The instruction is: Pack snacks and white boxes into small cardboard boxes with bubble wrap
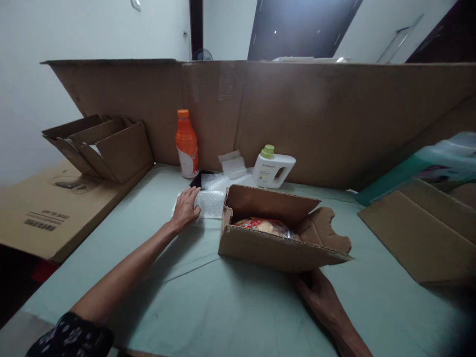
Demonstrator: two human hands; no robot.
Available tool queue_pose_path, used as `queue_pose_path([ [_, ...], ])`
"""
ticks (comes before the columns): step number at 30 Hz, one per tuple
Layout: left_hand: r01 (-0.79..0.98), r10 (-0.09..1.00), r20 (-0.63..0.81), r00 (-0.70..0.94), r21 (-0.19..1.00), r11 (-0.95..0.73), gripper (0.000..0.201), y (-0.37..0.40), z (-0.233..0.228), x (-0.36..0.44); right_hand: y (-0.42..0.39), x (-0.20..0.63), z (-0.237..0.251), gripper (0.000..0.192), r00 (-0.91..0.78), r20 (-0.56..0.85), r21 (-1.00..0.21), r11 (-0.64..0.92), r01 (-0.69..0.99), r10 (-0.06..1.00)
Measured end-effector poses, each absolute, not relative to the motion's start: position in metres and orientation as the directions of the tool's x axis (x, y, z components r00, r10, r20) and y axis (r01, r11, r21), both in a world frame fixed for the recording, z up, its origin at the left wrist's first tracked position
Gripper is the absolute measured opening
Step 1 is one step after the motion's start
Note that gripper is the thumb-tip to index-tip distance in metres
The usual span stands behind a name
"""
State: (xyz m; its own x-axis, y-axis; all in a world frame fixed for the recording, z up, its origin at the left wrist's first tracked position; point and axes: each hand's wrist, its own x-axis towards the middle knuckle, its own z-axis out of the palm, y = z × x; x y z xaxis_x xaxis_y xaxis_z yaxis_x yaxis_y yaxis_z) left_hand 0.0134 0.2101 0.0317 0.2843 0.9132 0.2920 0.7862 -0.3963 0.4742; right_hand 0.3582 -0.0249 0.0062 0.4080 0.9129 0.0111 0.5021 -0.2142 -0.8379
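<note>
Left hand: the left hand [186, 207] is unclenched, fingers stretched forward at the left end of the bubble wrap [212, 204]; it grasps nothing visible.
Right hand: the right hand [316, 295] is at the lower near side of the open box [275, 252]; its fingertips are hidden there, so I cannot tell whether it grips.
Open box: around the middle of the table [230, 312], its torn flap pointing toward the right edge.
Packet: a red-and-clear packet [266, 226] lies inside the open box.
Bubble wrap: flat pieces between the left hand and the open box, reaching toward the far edge, beside a black thing [198, 181].
Far edge: an orange bottle [186, 148] stands left of a white jug [265, 172] with a green cap, before a cardboard wall [316, 114].
Left edge: a smaller carton [124, 154] sits on a large flat box [44, 218].
Right edge: another carton [427, 238], near a teal bottle [416, 166] leaning over.
</note>
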Motion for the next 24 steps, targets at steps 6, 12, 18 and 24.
queue_pose_path([
  [6, 0.858, 0.934, 0.177, 0.309, 0.371, -0.355, 0.029, 0.224, 0.045, 0.01, -0.025, 0.366, 0.002, 0.037, 0.379, -0.022, -0.863, -0.209, 0.459, 0.925],
  [12, 0.699, 0.918, 0.062, 0.391, 0.629, -0.34, 0.022, 0.141, 0.061, -0.07, -0.024, 0.364, 0.004, 0.039, 0.376, -0.024, -0.89, -0.191, 0.413, 0.926],
  [18, -0.163, 0.933, -0.095, 0.347, 0.974, 0.16, 0.032, 0.103, 0.055, -0.064, -0.027, 0.353, 0.008, 0.051, 0.295, -0.012, -0.916, -0.129, 0.381, 0.955],
  [24, -0.248, 0.871, -0.049, 0.489, 0.949, 0.193, 0.037, 0.101, 0.036, 0.02, -0.025, 0.33, 0.008, 0.066, 0.413, 0.059, -0.919, -0.112, 0.379, 0.909],
])
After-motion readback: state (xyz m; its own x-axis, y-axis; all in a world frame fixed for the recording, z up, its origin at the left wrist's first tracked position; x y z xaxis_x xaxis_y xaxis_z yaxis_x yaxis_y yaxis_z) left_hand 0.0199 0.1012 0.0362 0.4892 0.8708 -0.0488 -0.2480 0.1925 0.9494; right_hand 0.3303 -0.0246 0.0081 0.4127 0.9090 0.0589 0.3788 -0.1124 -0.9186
